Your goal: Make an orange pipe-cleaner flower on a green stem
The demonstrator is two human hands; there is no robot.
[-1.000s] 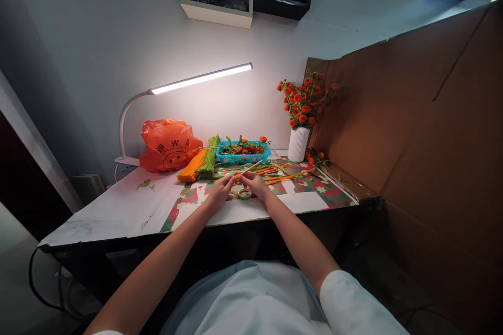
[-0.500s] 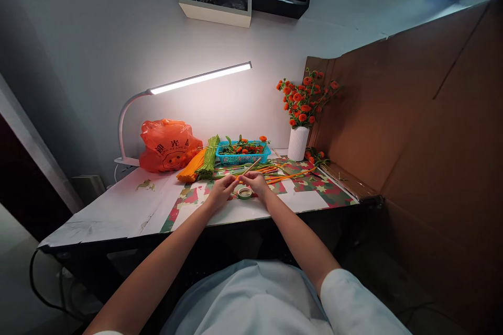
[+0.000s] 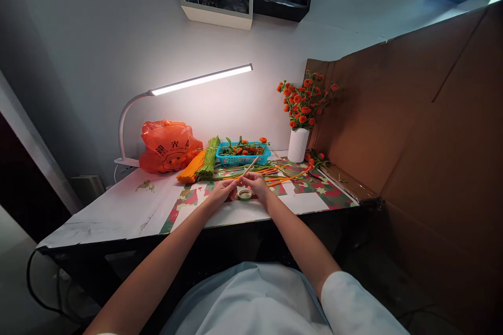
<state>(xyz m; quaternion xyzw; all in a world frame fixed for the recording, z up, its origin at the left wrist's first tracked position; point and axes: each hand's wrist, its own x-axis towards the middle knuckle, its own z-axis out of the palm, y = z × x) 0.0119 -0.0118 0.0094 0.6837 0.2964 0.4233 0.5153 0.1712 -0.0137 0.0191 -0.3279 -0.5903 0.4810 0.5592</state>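
My right hand [image 3: 254, 184] is closed on a thin wooden stick [image 3: 249, 166] that points up and away from me, with something orange at its lower end. My left hand [image 3: 220, 192] lies just left of it, fingers curled toward a roll of green tape [image 3: 244, 194] that rests on the patterned mat [image 3: 314, 192] between the hands. Whether the left fingers pinch the tape's end is hard to see. Orange and green stems [image 3: 283, 174] lie spread behind my hands.
A blue basket [image 3: 242, 153] of orange flowers, bundles of green and orange wire [image 3: 204, 162], an orange plastic bag [image 3: 168, 144], and a white vase [image 3: 297, 144] with orange flowers stand at the back. A desk lamp [image 3: 200, 79] arches overhead. Brown cardboard [image 3: 412, 115] walls the right side.
My left hand has dropped away from the stick toward the tape roll and the table. My right hand still holds the stick, almost in place.
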